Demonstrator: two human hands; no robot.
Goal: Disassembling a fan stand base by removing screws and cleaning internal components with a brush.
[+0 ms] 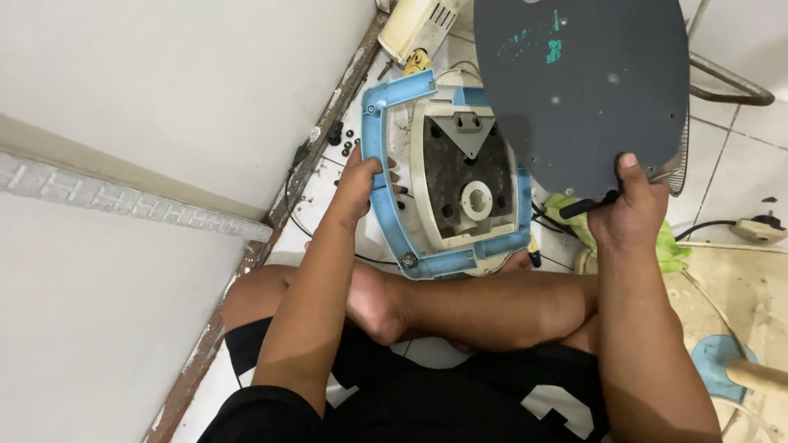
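Okay, from my remote seat I count two hands, both busy. Left hand (361, 176) grips the left rail of one blue frame (373, 156), fingers curled over its inner edge, thumb on the outside. The frame rims one cream base (432, 215), which lies upside down on the tile floor (743, 156) just ahead of the crossed legs (492, 308). Inside the base I see one dark panel, one white round hub (477, 198) in the middle and one grey triangular bracket (470, 133) above it. Frame screws: I count two for sure, one at the top left corner, one at the bottom left.

Right hand (628, 215) holds one dark grey disc (583, 86) by its lower edge, thumb pressed on the face, fingers hidden behind it. The disc is lifted and tilted, overlapping the base's right side in view; it has green smears near the top. A black stick-like thing sits under that thumb; I can't tell what it is.

Rest: a small scatter of black bits (345, 141) by the wall (164, 98), too small to count; one green cloth (669, 246) under the right hand; one power strip (759, 228) at right; one cream housing (419, 25) up top; one blue round part (722, 361) at bottom right.
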